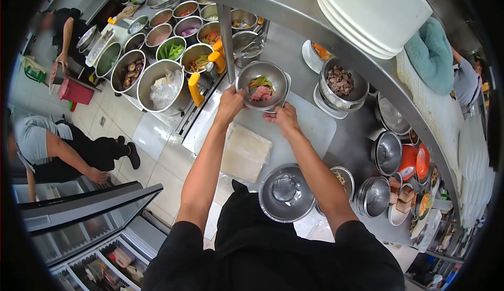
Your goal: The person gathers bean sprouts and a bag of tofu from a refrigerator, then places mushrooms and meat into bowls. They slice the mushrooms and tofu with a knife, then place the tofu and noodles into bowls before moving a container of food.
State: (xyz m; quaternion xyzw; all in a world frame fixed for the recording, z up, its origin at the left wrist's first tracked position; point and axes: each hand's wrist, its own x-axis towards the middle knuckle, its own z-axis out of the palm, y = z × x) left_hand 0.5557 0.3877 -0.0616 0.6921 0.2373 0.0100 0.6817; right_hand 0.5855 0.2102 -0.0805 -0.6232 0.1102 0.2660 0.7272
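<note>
My left hand grips the left rim of a metal bowl that holds pink raw meat and green and yellow vegetable pieces. A white plate shows beneath the bowl at its right side. My right hand is closed at the lower right edge of the plate. Below my hands, a wrapped pale flat block lies on the white cutting board. Between my forearms and body stands a wide metal bowl with a smaller metal bowl inside it.
Metal tubs of ingredients fill the counter at upper left. A bowl of chopped meat stands to the right. Overhead, a steel shelf bears white plates. Two people are at the left, beyond an open fridge lid; another is at far right.
</note>
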